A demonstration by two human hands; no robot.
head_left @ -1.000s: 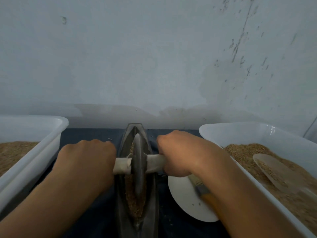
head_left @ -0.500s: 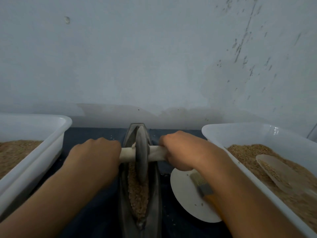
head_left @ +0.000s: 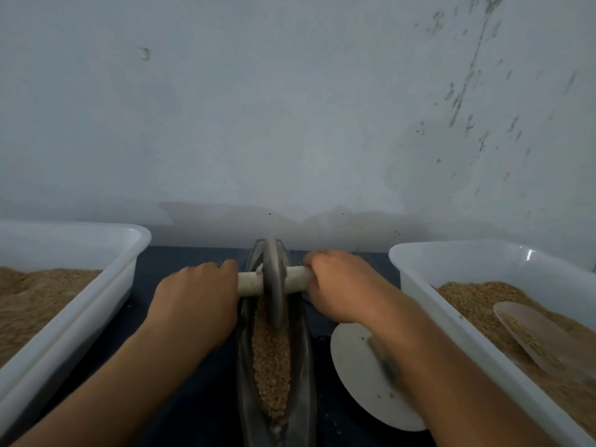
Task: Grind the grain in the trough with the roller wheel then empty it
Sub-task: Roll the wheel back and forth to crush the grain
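A narrow dark metal trough lies lengthwise on the dark table, and brown grain fills its groove. The grey roller wheel stands upright at the trough's far end, on a pale wooden axle. My left hand grips the axle's left end. My right hand grips its right end. The wheel's lower edge sits in the grain.
A white tub of brown grain stands at the left. Another white tub at the right holds grain and a pale scoop. A white plate with a brush lies under my right forearm. The grey wall stands just behind the trough.
Both hands have pushed the wheel away from me along the trough, from its middle to its far end. More grain shows in the near part of the groove.
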